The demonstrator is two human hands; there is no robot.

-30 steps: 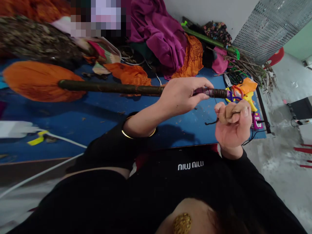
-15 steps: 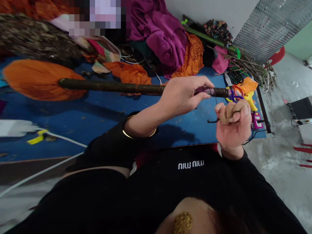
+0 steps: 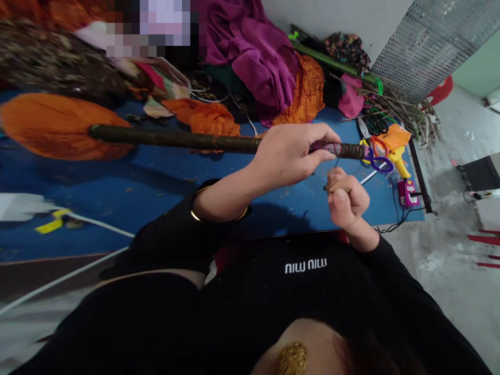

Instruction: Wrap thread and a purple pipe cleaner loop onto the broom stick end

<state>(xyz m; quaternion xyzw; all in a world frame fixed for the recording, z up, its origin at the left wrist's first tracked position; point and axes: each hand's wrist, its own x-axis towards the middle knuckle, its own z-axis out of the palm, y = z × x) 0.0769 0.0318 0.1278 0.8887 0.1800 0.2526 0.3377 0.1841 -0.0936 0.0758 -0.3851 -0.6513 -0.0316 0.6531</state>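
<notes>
A long dark wooden stick lies level across the view above the table. Orange fabric bulges around its left end. Toward the right end, dark cord windings and a strip of purple cloth wrap the wood. My left hand is closed around the stick just left of the windings, thumb and fingers on the purple part. Below the wrapped end, my right hand is closed on a thin dark cord that runs up to the stick. A purple loop shows beside the stick's tip.
On the blue table sit scissors, a yellow glue gun and a magenta power box with black cables. Magenta cloth, orange patterned cloth and twigs pile up behind. A white cable crosses the left side.
My right hand has moved left and turned, coming nearer to beneath my left hand with the cord. The purple loop shows more fully. My left hand keeps its hold on the stick.
</notes>
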